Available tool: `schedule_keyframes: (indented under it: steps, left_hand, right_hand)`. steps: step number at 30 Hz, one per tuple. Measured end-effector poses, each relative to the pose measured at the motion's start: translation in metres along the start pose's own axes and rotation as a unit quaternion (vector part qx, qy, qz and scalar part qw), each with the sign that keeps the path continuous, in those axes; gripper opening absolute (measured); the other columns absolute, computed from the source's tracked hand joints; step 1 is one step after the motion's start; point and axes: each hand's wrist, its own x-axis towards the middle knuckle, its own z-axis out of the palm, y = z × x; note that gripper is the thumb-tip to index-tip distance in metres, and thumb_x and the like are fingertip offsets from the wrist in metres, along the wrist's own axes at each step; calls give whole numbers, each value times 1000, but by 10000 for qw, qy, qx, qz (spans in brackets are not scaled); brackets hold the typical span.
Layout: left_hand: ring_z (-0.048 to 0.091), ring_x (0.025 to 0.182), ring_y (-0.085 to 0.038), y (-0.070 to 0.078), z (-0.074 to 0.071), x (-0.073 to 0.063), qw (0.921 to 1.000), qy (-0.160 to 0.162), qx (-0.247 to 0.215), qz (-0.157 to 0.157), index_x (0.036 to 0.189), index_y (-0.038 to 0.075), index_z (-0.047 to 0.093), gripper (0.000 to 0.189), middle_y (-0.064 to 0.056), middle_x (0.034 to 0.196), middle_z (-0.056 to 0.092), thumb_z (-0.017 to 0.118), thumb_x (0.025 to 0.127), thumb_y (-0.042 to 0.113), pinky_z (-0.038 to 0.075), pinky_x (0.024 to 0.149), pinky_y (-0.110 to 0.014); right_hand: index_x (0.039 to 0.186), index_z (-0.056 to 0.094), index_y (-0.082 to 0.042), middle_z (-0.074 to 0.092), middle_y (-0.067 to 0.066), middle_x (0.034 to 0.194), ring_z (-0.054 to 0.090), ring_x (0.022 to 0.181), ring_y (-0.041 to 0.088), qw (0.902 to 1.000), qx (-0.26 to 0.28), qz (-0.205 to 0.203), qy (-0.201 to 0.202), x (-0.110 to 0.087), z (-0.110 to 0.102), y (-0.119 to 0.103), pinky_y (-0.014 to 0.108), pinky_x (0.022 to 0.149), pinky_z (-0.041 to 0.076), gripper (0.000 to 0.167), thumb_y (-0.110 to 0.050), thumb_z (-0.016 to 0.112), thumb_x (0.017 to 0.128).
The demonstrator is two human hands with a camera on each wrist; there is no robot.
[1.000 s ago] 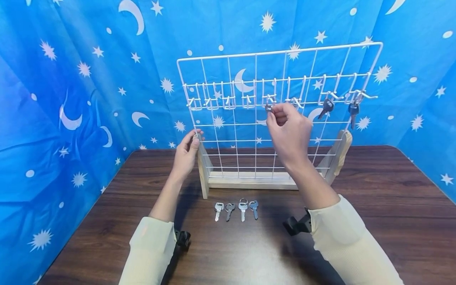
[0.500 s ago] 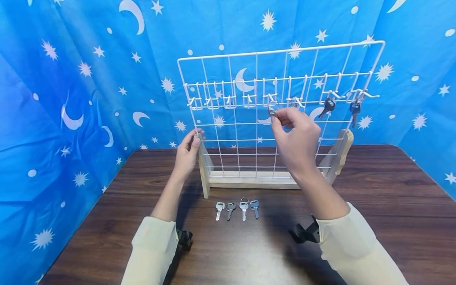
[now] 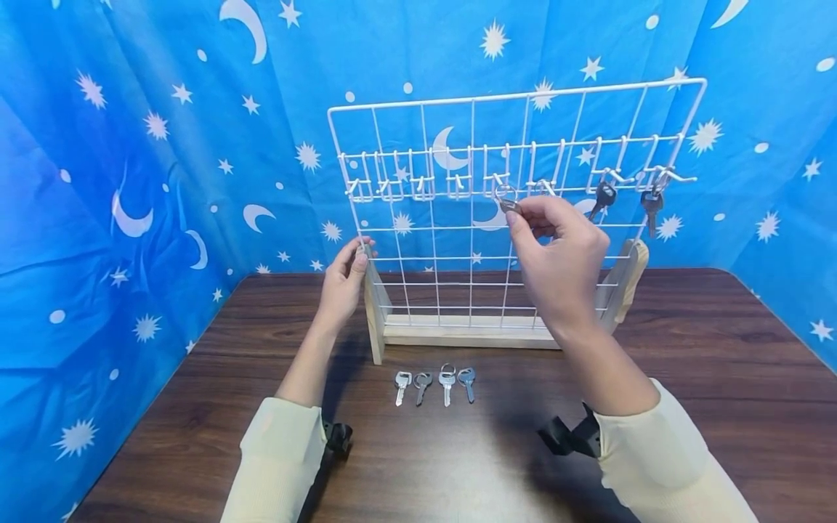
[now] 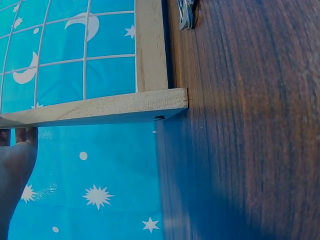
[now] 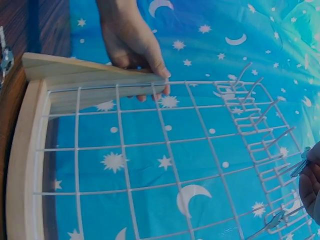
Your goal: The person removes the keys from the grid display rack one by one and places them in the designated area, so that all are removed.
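Observation:
My right hand [image 3: 562, 254] pinches a key [image 3: 509, 206] between thumb and fingertips. The key's split ring stands upright above it, right at the tip of a white hook in the middle of the wire grid rack [image 3: 523, 94]. In the right wrist view, the same key [image 5: 301, 165] shows at the right edge by the hooks. My left hand [image 3: 343, 276] grips the top of the rack's left wooden upright [image 3: 374, 312], thumb in front and fingers behind. Two keys hang on the rightmost hooks, a dark-headed key [image 3: 602, 200] and another key [image 3: 652, 207].
Several keys with rings lie in a row on the wooden table [image 3: 418, 465] before the rack, one being a silver key [image 3: 447, 385]. A ring on the hook right of centre is partly hidden by my right hand. A blue star-patterned curtain [image 3: 163, 218] stands behind.
My right hand has shifted right and slightly down with the key, and its ring now shows more fully below the hook. My left hand has stayed on the upright.

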Motion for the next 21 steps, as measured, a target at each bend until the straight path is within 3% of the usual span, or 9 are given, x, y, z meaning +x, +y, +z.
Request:
schedule_keyframes:
  steps: [5, 12, 21]
  left_hand:
    - [46, 119, -38, 0, 1, 0, 10000, 5, -41, 37, 131, -10, 40, 35, -28, 130, 46, 38, 100, 5, 37, 102, -35]
    - [46, 119, -37, 1, 1, -1, 10000, 7, -72, 3, 132, -11, 39, 36, -28, 130, 45, 38, 99, 5, 37, 102, -35]
    - [46, 119, -35, 2, 1, -1, 10000, 0, 28, -9, 132, -9, 39, 36, -26, 130, 47, 37, 100, 6, 36, 102, -35]
  right_hand:
    - [87, 70, 3, 69, 9, 81, 59, 68, 15, 9999, 65, 11, 96, 6, -4, -9, 15, 62, 44, 11, -7, 66, 85]
    - [87, 67, 3, 67, 9, 77, 55, 67, 7, 9988, 310, 378, -25, 12, -4, -15, 18, 65, 45, 11, -8, 65, 86]
    - [89, 66, 4, 65, 7, 76, 56, 66, 13, 9931, 839, 804, -169, 10, -8, -16, 18, 59, 45, 10, -6, 64, 87]
